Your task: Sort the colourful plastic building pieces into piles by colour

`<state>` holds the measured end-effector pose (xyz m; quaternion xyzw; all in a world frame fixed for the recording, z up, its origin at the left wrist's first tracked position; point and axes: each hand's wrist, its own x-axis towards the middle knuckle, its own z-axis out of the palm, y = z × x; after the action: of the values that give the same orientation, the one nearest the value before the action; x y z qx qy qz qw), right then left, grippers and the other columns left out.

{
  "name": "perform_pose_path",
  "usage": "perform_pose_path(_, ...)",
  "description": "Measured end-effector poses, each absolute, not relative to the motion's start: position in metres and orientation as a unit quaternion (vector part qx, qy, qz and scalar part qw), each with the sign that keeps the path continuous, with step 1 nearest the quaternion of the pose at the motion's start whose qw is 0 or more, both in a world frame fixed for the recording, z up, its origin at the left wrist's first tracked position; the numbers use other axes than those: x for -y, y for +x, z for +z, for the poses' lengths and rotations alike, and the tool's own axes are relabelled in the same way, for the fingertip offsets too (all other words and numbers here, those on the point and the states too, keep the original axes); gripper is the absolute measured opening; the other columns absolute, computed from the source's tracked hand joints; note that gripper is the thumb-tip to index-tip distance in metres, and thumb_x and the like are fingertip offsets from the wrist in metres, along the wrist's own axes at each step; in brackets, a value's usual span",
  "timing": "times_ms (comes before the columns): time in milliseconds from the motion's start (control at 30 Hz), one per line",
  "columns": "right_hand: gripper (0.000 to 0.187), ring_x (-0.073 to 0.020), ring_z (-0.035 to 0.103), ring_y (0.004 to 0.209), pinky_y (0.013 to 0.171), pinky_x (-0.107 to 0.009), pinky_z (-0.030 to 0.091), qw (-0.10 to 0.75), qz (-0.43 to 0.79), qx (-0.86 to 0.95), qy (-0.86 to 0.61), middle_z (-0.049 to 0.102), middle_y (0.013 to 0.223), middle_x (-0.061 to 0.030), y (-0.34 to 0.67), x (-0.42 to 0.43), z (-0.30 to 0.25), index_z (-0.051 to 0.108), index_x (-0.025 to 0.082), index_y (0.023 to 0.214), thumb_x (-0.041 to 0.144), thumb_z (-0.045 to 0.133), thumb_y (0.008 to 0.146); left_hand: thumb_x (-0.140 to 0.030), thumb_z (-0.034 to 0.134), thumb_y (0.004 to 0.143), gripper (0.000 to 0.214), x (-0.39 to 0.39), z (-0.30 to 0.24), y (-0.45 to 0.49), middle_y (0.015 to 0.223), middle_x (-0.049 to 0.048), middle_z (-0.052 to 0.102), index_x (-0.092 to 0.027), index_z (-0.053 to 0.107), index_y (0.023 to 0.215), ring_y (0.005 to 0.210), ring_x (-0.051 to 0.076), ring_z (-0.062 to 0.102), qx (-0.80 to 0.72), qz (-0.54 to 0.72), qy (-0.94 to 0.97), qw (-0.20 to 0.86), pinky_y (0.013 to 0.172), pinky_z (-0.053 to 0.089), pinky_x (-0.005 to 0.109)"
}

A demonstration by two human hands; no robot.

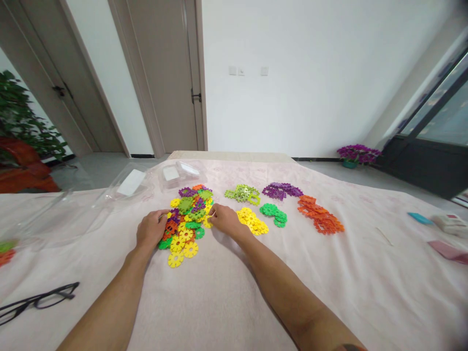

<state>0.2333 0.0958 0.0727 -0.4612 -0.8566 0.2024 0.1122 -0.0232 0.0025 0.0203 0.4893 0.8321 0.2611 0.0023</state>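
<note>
A mixed heap of flat plastic snowflake discs (187, 219) in yellow, green, purple and orange lies on a pale pink cloth (234, 273). My left hand (151, 228) rests at the heap's left edge, fingers curled onto the discs. My right hand (225, 219) is at the heap's right edge, fingertips pinched on a yellow disc (207, 222). To the right lie sorted piles: yellow (253, 221), dark green (275, 213), light green (243, 193), purple (281, 190) and orange (321, 214).
Clear plastic boxes (181, 173) and a clear bag (124, 187) lie behind the heap. Black glasses (38, 301) sit at the near left. Small items (444, 224) rest at the right edge. Doors, a wall and plants stand beyond.
</note>
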Motion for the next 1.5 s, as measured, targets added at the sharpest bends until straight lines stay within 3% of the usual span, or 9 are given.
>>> perform_pose_path(200, 0.019, -0.0156, 0.066, 0.086, 0.068, -0.022, 0.039, 0.141, 0.193, 0.854, -0.462, 0.075, 0.095, -0.0036, 0.262, -0.121, 0.103, 0.074, 0.02, 0.094, 0.023, 0.056, 0.087, -0.038, 0.041, 0.095, 0.041, -0.002, 0.023, -0.022, 0.126, 0.0054, 0.07, -0.027, 0.073, 0.118, 0.114, 0.026, 0.063, -0.834, 0.263, 0.485, 0.01, 0.095, 0.048, 0.036)
perform_pose_path(500, 0.018, -0.0155, 0.062, 0.071, 0.059, -0.024, 0.034, 0.079, 0.128, 0.83, -0.538, 0.072, 0.081, -0.0055, 0.319, -0.144, 0.133, 0.075, 0.018, 0.084, 0.018, 0.057, 0.082, -0.037, 0.041, 0.094, 0.041, -0.002, 0.023, -0.022, 0.127, 0.0052, 0.07, -0.027, 0.073, 0.117, 0.115, 0.026, 0.063, -0.836, 0.261, 0.482, 0.013, 0.094, 0.048, 0.036)
perform_pose_path(600, 0.019, -0.0163, 0.063, 0.076, 0.062, -0.024, 0.036, 0.093, 0.1, 0.826, -0.547, 0.074, 0.088, -0.0065, 0.32, -0.145, 0.135, 0.076, 0.019, 0.088, 0.018, 0.057, 0.085, -0.037, 0.041, 0.094, 0.04, -0.002, 0.023, -0.022, 0.125, 0.0051, 0.07, -0.027, 0.074, 0.116, 0.114, 0.026, 0.063, -0.835, 0.263, 0.484, 0.01, 0.094, 0.048, 0.036)
perform_pose_path(900, 0.013, -0.0173, 0.065, 0.089, 0.073, -0.024, 0.041, 0.114, 0.119, 0.933, -0.321, 0.074, 0.096, -0.003, 0.252, -0.107, 0.102, 0.075, 0.021, 0.092, 0.023, 0.063, 0.087, -0.038, 0.04, 0.094, 0.042, -0.002, 0.022, -0.022, 0.125, 0.0065, 0.07, -0.027, 0.074, 0.117, 0.114, 0.027, 0.063, -0.832, 0.265, 0.488, 0.007, 0.095, 0.048, 0.037)
perform_pose_path(1100, 0.018, -0.0202, 0.062, 0.105, 0.082, -0.027, 0.046, 0.107, 0.078, 0.956, -0.261, 0.068, 0.114, -0.0057, 0.224, -0.076, 0.075, 0.069, 0.023, 0.107, 0.022, 0.059, 0.092, -0.037, 0.041, 0.095, 0.04, -0.002, 0.021, -0.023, 0.125, 0.0054, 0.071, -0.027, 0.074, 0.116, 0.115, 0.025, 0.063, -0.833, 0.261, 0.487, -0.001, 0.096, 0.048, 0.035)
perform_pose_path(1500, 0.021, -0.0204, 0.063, 0.099, 0.079, -0.028, 0.048, 0.122, 0.005, 0.961, -0.25, 0.066, 0.109, -0.0079, 0.214, -0.071, 0.06, 0.067, 0.02, 0.098, 0.027, 0.048, 0.101, -0.037, 0.041, 0.094, 0.041, -0.003, 0.02, -0.023, 0.126, 0.0059, 0.069, -0.027, 0.073, 0.118, 0.115, 0.026, 0.062, -0.834, 0.266, 0.484, 0.011, 0.095, 0.047, 0.037)
